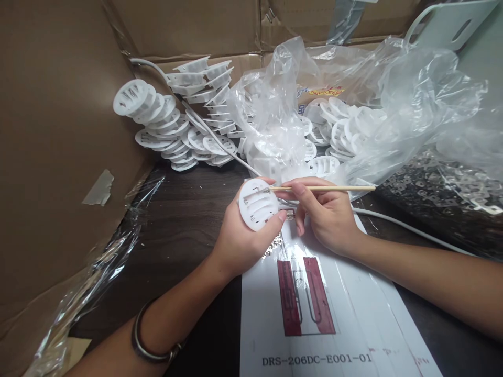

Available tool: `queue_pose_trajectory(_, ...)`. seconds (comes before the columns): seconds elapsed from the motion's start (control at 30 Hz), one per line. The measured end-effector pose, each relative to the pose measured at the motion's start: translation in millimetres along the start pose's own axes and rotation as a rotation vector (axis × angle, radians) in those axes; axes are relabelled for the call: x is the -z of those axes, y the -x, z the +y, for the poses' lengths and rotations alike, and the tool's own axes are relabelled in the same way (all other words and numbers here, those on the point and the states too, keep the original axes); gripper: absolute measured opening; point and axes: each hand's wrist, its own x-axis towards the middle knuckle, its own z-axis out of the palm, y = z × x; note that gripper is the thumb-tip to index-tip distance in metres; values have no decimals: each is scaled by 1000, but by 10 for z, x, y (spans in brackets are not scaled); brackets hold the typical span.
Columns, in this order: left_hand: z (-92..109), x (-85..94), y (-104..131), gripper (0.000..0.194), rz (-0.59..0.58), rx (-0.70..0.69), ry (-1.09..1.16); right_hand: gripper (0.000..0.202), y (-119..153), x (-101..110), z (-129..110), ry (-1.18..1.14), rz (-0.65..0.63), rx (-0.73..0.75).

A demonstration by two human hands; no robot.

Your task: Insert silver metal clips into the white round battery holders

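White disc [255,215] in my left hand [244,242], thin stick [346,188] in my right hand [334,217], stick tip at the disc's upper right rim

Left to right: stacked white discs [157,112] stand behind and to the left, well apart from my grip; my left hand pinches the disc, thumb at its lower right rim and fingers behind, slotted face tilted up towards me; some small metal pieces [276,242] lie on the printed sheet [377,319] beside that hand; my right hand pinches the stick between thumb and fingers, nearly level, its tail pointing right; whether the tip presses on metal or plastic is too small to tell. Note on method, my judgement: brace the disc from behind, thumb clear of the slots, and push with short, light strokes, since a thin stick may slip or flex
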Motion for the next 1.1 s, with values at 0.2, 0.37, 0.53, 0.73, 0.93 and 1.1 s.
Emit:
queue_pose_trajectory(0.2,-8,11,-1,40,-9,4,-46,20,-9,-1,15,17,16,2)
queue_pose_trajectory(0.37,-3,24,-4,41,5,2,-130,17,-19,-31,13,5,33,10)
queue_pose_trajectory(0.53,-2,36,-14,41,-14,14,-229,18,-17,-40,18,8,31,-2)
queue_pose_trajectory(0.73,-10,53,-8,42,-35,15,-282,18,-4,-17,2,23,28,-11)
queue_pose_trajectory(0.93,-26,66,-14,43,-64,20,-334,17,-10,-30,-1,33,26,-28)
queue_pose_trajectory(1.1,-39,59,-10,41,-69,28,-348,19,-19,-22,6,41,5,-48)
